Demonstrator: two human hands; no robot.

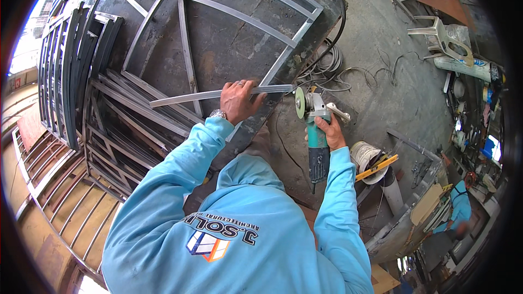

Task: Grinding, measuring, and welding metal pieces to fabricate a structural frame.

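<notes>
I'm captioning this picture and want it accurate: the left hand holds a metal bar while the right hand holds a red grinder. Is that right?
Not quite: the grinder isn't red. The head view shows its body is green, with a dark rear end. The left hand does hold a metal bar, and the right hand holds the grinder.

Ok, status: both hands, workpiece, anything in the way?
Left hand gripping metal bar. Right hand on green grinder. Disc beside bar's end, contact unclear. Coiled cable on floor beyond, clear of bar.
</notes>
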